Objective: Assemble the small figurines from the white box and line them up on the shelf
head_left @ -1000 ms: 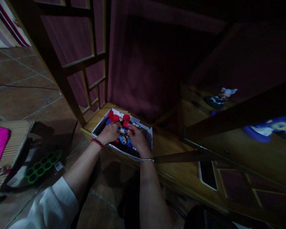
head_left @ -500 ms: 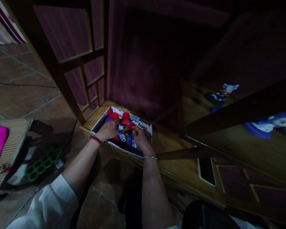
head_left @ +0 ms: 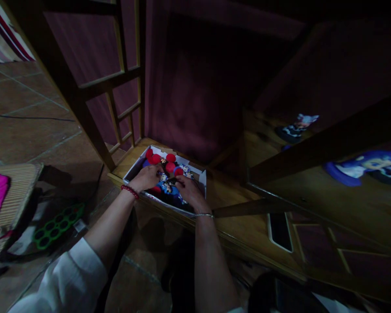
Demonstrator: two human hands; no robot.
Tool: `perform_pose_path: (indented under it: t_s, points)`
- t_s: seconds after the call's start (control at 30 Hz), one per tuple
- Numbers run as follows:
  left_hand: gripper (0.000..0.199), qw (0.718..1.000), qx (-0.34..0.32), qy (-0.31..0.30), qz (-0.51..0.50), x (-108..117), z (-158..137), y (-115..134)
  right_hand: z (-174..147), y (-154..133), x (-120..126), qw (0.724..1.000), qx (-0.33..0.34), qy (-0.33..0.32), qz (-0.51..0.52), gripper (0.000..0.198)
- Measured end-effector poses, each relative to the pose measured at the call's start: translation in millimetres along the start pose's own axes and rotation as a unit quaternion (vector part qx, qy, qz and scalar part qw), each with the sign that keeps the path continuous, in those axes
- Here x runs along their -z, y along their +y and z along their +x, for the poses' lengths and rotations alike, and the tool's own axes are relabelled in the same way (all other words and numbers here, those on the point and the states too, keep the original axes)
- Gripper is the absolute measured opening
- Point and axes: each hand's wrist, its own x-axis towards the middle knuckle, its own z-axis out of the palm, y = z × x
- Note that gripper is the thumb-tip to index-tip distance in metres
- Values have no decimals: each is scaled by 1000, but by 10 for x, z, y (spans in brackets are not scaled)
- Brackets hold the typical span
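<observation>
Both hands are inside a shallow white cardboard box [head_left: 200, 177] full of small toy figurines. My left hand [head_left: 148, 177], with a red bead bracelet at its wrist, has its fingers curled down by a small blue-and-white figurine [head_left: 164, 177]; its fingertips are hard to see. My right hand [head_left: 189, 191], wearing a thin silver bracelet, pinches near a dark piece [head_left: 173, 180] in the middle of the box; what it grips is unclear. A blue-haired figurine [head_left: 167, 188] lies between the hands. Red round bases [head_left: 170, 158] show along the far side.
The box stands on a wooden shelf [head_left: 236, 191] beside a lattice frame [head_left: 109, 82]. To the right are a phone [head_left: 280, 231] and figurines on a higher board, one white-haired [head_left: 299, 126], one purple-haired [head_left: 366, 165]. A bamboo-topped seat [head_left: 22, 191] and green tray [head_left: 58, 226] are left.
My right hand has moved slightly left and down, away from the red round base, toward the middle of the box. My left hand has stayed nearly in place. The view has shifted slightly.
</observation>
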Motion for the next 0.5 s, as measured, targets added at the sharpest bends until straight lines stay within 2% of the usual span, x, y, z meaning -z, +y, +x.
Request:
perform_pose_path:
  t_s: [0.13,0.3,0.5]
  points:
    - [30,1000,-4,6,1,-4,-6,5,-24,-47,36,999,-21,9,-29,35]
    - [32,1000,-6,4,2,-28,10,-12,-7,-162,39,995,-18,78,-56,45]
    - [34,1000,-14,-8,10,-33,13,-9,55,-176,-22,997,27,38,-67,57]
